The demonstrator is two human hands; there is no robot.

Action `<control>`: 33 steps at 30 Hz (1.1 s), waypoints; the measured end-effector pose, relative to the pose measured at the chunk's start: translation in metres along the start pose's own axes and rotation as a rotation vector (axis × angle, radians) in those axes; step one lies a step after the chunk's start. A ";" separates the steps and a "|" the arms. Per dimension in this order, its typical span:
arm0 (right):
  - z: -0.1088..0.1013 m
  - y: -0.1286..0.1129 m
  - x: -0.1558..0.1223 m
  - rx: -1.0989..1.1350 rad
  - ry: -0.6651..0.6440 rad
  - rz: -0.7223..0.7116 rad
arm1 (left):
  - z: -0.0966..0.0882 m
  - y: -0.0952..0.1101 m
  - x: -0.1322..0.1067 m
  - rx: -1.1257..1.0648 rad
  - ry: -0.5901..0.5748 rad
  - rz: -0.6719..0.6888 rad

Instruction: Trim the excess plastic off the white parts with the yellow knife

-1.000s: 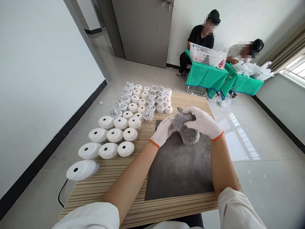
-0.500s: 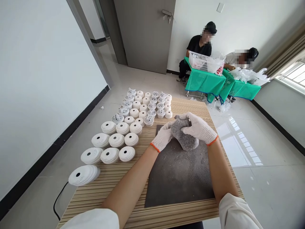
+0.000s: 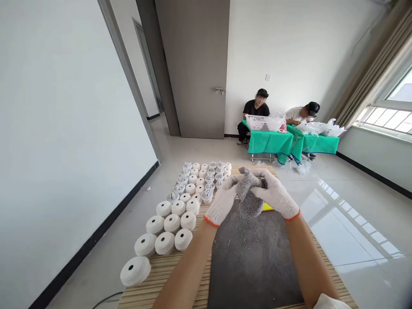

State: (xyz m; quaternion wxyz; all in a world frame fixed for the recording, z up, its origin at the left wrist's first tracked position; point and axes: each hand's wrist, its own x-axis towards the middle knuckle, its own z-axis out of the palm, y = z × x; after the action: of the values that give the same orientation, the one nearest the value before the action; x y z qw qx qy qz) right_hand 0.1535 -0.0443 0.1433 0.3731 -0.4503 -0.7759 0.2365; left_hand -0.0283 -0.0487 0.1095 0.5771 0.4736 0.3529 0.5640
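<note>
My left hand and my right hand wear white knit gloves with orange cuffs. Both grip a fuzzy grey knit piece, possibly a worn glove, above a dark grey mat strewn with fibres. A small yellow object shows just under my right hand, mostly hidden. To the left of my left hand stand rows of round white smoke-detector-like units, with several smaller ones beyond. All of them rest on a striped wooden board.
Two seated people work at a green-covered table at the far back, with a white plastic basket and clear plastic bags on it. A grey door stands behind. Tile floor surrounds the board.
The view has tilted upward and the room appears wider, so the hands and board look smaller. A yellow object now shows under my right hand. Both hands still grip the grey piece.
</note>
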 end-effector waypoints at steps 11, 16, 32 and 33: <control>-0.013 -0.013 -0.016 -0.095 0.151 -0.511 | -0.002 0.049 -0.021 0.571 -0.101 0.186; -0.015 -0.009 -0.021 0.018 0.156 -0.420 | 0.004 0.054 -0.027 0.683 -0.115 0.189; -0.014 0.003 -0.003 0.407 0.049 -0.162 | 0.001 0.059 -0.024 0.974 -0.195 0.199; -0.015 0.004 -0.004 0.354 0.056 -0.212 | 0.000 0.058 -0.024 0.986 -0.171 0.232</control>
State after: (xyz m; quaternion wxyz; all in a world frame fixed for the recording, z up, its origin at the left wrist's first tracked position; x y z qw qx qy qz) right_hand 0.1688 -0.0452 0.1483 0.4907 -0.3000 -0.7546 0.3160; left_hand -0.0499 -0.0771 0.1613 0.2458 0.7698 0.4736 0.3503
